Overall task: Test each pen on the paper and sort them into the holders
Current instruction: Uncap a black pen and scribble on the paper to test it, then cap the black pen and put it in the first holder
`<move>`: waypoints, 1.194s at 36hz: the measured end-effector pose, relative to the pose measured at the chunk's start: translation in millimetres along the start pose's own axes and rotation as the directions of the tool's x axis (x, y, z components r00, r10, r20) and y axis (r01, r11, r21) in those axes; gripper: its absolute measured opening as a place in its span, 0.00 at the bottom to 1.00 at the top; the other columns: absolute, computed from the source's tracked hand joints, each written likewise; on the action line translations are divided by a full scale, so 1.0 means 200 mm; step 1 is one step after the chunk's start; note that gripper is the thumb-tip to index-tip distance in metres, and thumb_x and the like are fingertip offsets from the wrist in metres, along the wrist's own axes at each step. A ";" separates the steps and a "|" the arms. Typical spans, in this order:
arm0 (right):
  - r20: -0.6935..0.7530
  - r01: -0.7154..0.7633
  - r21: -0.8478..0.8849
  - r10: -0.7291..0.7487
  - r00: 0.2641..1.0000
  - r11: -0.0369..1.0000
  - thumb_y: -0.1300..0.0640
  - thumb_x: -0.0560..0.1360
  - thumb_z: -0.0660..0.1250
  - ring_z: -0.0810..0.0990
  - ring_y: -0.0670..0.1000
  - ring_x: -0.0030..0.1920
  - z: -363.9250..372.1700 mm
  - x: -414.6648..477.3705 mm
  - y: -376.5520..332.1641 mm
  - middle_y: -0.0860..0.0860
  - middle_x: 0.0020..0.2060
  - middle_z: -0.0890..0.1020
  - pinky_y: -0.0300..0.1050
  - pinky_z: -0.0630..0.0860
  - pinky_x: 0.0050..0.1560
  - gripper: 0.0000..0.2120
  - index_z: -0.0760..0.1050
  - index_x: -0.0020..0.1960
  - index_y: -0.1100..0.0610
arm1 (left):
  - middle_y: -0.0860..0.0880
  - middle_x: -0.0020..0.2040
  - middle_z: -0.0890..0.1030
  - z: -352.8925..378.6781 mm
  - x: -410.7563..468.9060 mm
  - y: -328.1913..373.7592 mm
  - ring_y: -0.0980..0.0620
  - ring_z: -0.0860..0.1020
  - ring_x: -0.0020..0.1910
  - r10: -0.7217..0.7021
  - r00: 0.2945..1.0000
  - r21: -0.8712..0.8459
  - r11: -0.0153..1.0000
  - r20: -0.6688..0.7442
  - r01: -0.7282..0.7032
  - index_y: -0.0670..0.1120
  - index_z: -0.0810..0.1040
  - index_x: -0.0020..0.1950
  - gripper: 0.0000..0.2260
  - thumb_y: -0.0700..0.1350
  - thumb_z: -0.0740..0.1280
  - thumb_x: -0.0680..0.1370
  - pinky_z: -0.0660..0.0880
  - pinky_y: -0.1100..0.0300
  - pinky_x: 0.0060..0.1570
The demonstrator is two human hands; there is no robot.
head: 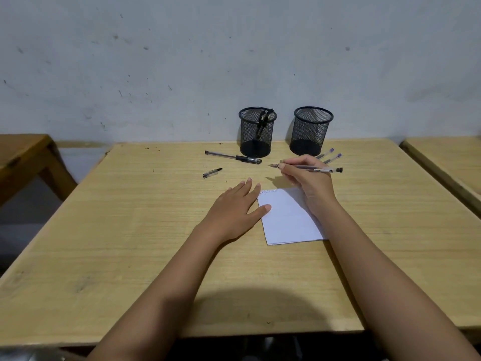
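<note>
Pen (309,168) uncapped, pinched in my right hand (305,178) just beyond paper (289,222) | left hand (234,204) flat, fingers straight, thumb on paper | left holder (256,136) has pens, right holder (311,134) looks empty | capped pen (233,157) plus pair of pens (328,155) untested, I guess

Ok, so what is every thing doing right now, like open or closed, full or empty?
Left holder: upright, pens inside.
Right holder: upright, looks empty.
Held pen: uncapped, tip off the paper.
Right hand: grips the held pen.
Loose cap: lying on the table.
Black pen: capped, lying down.
Purple pens: lying beside the right holder.
Paper: flat, scribbles on top edge.
Left hand: flat, thumb on paper.
</note>
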State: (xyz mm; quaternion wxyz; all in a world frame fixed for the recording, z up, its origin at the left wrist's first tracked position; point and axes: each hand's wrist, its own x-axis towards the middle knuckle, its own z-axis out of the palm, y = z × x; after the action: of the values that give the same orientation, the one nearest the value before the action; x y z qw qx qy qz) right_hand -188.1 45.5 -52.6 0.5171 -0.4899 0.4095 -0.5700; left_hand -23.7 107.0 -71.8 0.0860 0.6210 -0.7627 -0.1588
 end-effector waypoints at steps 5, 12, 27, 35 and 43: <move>0.066 -0.029 0.077 0.024 0.998 0.997 0.69 0.69 0.71 0.84 0.52 0.43 0.01 0.02 -0.05 0.56 0.40 0.84 0.38 0.80 0.48 0.06 0.81 0.45 0.63 | 0.54 0.78 0.48 -0.06 -0.01 -0.03 0.55 0.49 0.77 -0.015 0.996 -0.174 0.985 -0.088 0.000 0.51 0.49 0.77 0.31 0.63 0.52 0.79 0.50 0.57 0.72; 0.154 -0.097 0.139 0.075 0.985 0.986 0.72 0.70 0.68 0.84 0.49 0.36 0.04 0.09 -0.10 0.52 0.33 0.85 0.35 0.80 0.43 0.05 0.79 0.46 0.68 | 0.44 0.73 0.66 -0.19 0.03 -0.22 0.46 0.62 0.72 -0.233 0.924 -0.197 0.964 -0.303 0.179 0.40 0.64 0.71 0.22 0.51 0.56 0.81 0.62 0.53 0.68; 0.222 -0.261 0.159 0.223 0.949 0.952 0.72 0.69 0.70 0.85 0.52 0.35 0.17 0.14 -0.07 0.58 0.34 0.84 0.35 0.81 0.39 0.03 0.80 0.43 0.68 | 0.50 0.44 0.81 -0.20 0.11 -0.29 0.60 0.77 0.41 -0.322 0.843 -0.553 0.832 -0.431 0.035 0.41 0.82 0.50 0.07 0.40 0.71 0.73 0.70 0.76 0.40; 0.216 -0.272 0.188 0.230 0.949 0.944 0.72 0.69 0.69 0.84 0.50 0.33 0.17 0.12 -0.07 0.56 0.31 0.84 0.33 0.80 0.36 0.02 0.79 0.42 0.68 | 0.48 0.40 0.82 -0.20 0.12 -0.20 0.48 0.79 0.45 -0.379 0.878 -0.885 0.454 -0.294 -0.100 0.47 0.84 0.42 0.07 0.35 0.74 0.69 0.80 0.49 0.50; 0.276 -0.263 0.194 0.205 0.939 0.945 0.71 0.70 0.69 0.84 0.50 0.34 0.14 0.09 -0.11 0.57 0.33 0.84 0.32 0.79 0.37 0.03 0.79 0.43 0.69 | 0.51 0.38 0.84 -0.24 0.13 -0.11 0.56 0.80 0.40 -0.259 0.917 -0.891 0.418 -0.304 -0.178 0.45 0.83 0.44 0.08 0.34 0.73 0.69 0.77 0.61 0.47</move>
State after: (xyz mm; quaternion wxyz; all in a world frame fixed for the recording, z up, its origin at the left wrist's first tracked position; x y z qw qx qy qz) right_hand -163.9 31.5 -23.3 0.6821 -0.4433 0.3280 -0.4803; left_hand 7.2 71.4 -37.0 0.5556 0.5120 -0.5049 -0.4174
